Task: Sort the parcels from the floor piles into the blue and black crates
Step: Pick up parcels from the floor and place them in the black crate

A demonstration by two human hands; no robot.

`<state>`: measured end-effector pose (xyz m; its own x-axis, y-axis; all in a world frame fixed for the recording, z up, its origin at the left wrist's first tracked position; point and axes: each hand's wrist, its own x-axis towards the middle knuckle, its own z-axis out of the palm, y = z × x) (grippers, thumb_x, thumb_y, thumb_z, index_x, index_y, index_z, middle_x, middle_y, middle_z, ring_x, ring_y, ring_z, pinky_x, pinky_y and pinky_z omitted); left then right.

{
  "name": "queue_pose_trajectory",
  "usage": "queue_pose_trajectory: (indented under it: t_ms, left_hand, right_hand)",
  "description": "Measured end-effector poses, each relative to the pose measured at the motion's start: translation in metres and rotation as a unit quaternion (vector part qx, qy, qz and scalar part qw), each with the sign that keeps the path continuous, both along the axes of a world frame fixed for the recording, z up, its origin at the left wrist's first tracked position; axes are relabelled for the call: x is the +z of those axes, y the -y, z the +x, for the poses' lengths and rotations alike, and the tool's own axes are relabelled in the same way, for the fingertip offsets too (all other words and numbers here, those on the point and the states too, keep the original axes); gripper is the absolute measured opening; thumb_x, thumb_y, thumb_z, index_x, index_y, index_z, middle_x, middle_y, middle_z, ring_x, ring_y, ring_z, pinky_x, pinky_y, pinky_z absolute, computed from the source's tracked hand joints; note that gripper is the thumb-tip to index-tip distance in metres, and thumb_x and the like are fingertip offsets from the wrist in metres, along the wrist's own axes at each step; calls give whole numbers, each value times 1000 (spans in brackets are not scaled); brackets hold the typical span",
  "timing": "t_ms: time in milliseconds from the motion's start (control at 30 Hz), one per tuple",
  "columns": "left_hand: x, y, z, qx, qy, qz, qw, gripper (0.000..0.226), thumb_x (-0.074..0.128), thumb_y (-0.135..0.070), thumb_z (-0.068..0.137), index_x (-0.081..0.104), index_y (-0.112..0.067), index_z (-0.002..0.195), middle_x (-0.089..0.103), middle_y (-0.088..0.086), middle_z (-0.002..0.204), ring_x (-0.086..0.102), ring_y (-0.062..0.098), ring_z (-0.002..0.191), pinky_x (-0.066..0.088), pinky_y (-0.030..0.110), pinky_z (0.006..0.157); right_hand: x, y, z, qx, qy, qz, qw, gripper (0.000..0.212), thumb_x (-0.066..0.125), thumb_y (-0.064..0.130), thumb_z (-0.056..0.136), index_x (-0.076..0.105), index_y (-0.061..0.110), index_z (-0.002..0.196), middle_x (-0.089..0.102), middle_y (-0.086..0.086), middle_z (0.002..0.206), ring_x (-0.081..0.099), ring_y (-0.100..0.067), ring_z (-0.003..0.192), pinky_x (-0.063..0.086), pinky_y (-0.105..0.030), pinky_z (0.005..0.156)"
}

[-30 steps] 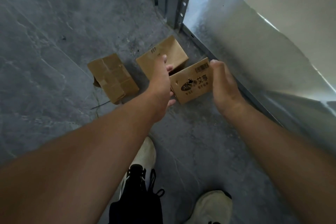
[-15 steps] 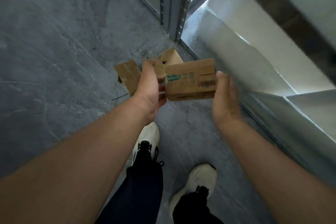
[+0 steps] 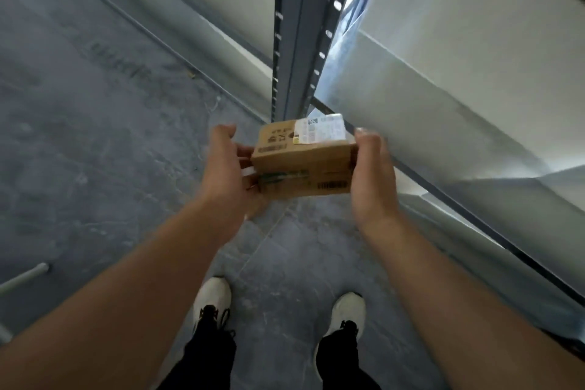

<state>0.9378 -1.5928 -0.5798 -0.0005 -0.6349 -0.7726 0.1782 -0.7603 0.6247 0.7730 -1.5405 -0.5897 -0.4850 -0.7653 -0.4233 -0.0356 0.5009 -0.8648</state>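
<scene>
Though its label [image 3: 319, 133] is blurred, left grip [image 3: 226, 174] and right grip [image 3: 372, 174] clasp the parcel [image 3: 300, 161]

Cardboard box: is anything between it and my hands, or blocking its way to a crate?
Nothing: the left hand and right hand hold the box by its ends. No crate is in view, so that path can't be judged.

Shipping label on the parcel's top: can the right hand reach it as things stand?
Probably yes. The shipping label lies bare on top of the parcel, at the end the right hand grips, right beside its thumb; letting go to touch it could loosen the hold.
</scene>
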Motion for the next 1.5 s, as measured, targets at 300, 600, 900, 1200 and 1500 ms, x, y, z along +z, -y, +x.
queue_pose_trajectory:
  t_ms: [300,600,900,1200,1500]
  left_hand:
    - [194,25,57,-61,-63,-88,992,52,36,-59,99,54,-11,92,70,12,101,66,37,116,48,58,103]
    - [373,-21,81,-88,-164,-151,971,46,34,-54,103,52,-12,100,70,21,115,64,42,119,58,65,86]
    - [554,-103,43,-106,-261,-309,908,54,35,-46,104,70,-6,106,77,5,82,70,26,101,52,52,105]
    - [687,-155,4,-147,-368,-378,837,53,42,-49,101,73,-13,123,65,15,119,65,33,117,52,49,106]
    - [738,-185,-43,-320,-412,-404,751,53,33,-47,103,64,-13,130,75,3,120,67,26,120,49,54,107]
  right_hand:
    - [203,5,48,-48,-24,-99,994,42,33,53,107,71,33,104,74,-1,116,74,-4,103,59,-18,76]
    - [392,-35,76,-88,-56,-190,976,61,37,60,105,65,7,116,79,-2,103,79,-11,96,59,-20,72]
    - [574,-143,52,-127,-135,-338,923,31,40,49,105,48,20,110,68,-1,108,71,10,87,55,-11,63]
    - [684,-216,41,-199,-267,-380,863,46,34,56,99,63,36,129,64,0,126,68,-3,110,58,-14,71]
    - [711,-267,48,-342,-332,-370,797,57,32,72,84,61,32,113,70,6,117,69,-8,113,63,-24,87]
